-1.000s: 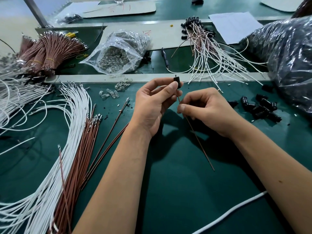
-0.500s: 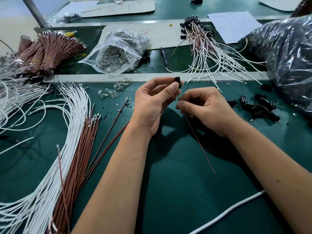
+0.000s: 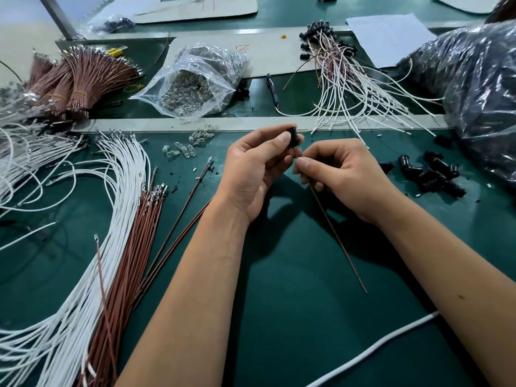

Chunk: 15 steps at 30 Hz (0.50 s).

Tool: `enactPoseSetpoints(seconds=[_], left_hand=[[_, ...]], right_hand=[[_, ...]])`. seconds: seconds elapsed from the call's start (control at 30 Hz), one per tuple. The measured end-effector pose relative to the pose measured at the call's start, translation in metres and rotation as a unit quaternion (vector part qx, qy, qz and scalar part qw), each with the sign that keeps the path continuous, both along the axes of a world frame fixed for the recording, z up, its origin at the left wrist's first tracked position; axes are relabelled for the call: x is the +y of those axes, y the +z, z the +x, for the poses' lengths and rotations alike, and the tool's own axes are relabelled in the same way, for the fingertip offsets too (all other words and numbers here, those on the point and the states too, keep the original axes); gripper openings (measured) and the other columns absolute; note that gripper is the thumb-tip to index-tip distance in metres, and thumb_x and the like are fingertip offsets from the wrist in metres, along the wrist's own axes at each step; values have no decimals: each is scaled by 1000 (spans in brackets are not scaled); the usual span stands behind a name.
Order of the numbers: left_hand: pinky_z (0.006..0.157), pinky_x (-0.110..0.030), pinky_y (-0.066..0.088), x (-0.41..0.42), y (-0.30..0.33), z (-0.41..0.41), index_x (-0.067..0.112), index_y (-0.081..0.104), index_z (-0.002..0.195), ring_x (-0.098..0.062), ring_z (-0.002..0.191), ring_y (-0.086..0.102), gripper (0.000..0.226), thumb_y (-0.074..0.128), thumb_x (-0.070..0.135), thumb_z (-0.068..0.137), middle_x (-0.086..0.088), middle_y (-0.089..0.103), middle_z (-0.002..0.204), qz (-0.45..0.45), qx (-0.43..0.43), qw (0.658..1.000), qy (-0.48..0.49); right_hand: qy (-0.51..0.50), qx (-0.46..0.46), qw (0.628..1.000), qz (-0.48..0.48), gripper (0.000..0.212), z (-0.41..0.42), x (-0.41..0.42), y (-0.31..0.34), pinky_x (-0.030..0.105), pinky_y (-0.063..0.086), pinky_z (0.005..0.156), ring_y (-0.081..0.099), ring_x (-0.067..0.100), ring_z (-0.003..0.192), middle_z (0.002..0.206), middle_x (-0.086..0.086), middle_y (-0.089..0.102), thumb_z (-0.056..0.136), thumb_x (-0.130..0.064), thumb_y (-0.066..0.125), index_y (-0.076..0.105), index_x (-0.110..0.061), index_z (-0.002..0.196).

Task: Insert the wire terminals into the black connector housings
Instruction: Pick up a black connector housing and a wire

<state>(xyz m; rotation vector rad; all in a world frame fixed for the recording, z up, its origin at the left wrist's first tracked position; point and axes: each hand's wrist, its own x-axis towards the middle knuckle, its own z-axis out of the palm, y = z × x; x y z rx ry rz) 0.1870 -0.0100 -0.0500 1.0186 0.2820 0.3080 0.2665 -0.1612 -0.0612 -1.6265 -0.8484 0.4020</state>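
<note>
The left hand (image 3: 252,170) pinches a black housing (image 3: 293,133); the right hand (image 3: 344,175) pinches a brown wire (image 3: 336,236) just below it. White wires (image 3: 111,219) and loose housings (image 3: 435,174) lie on the green mat (image 3: 279,317).

Only red handwritten marks show: two strokes like "11" on the far cardboard sheet (image 3: 195,8), and a scrawl resembling "N" on the nearer cardboard sheet (image 3: 268,54), neither surely legible.

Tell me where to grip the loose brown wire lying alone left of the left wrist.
Pinch the loose brown wire just behind its metal terminal, coming from above. It lies flat on the green mat, apart from the bundle, terminal end pointing away.
</note>
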Motion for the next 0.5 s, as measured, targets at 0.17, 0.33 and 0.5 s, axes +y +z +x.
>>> enactPoseSetpoints(seconds=[0.17, 0.33, 0.5], left_hand=[[74, -23, 57, 3, 1, 1, 4, 71, 103, -20, 79, 71, 21, 50, 9, 101, -13, 75, 94, -21, 8, 1000, -10], [76, -24, 56, -2, -2, -1, 7, 72, 96, -17, 74, 68, 13, 69, -2, 87, -11, 74, 86, 20, -12, 1000, 7], [77, -27, 57, -2, -3, -2, 8, 70, 94, -16, 79, 71, 31, 78, -11, 71, -9, 76, 89, 68, -85, 994, 17]], right_hand=[[-9, -4, 1000, -5, 18, -1, -1, 0, 14, 42, 54, 51, 2, 52, 64, -3, 64, 97, -9, 68, 71, -7, 80], [-14, -20, 1000, -15, 16, -1, -1, 1, 16, 43, 54, 51, 5, 53, 64, -3, 64, 97, -9, 69, 71, -6, 81], [-28, -18, 999, 11, 13, -3, 2, 0, 23, 42, 54, 51, 11, 55, 64, -6, 64, 98, -11, 69, 71, -9, 85]])
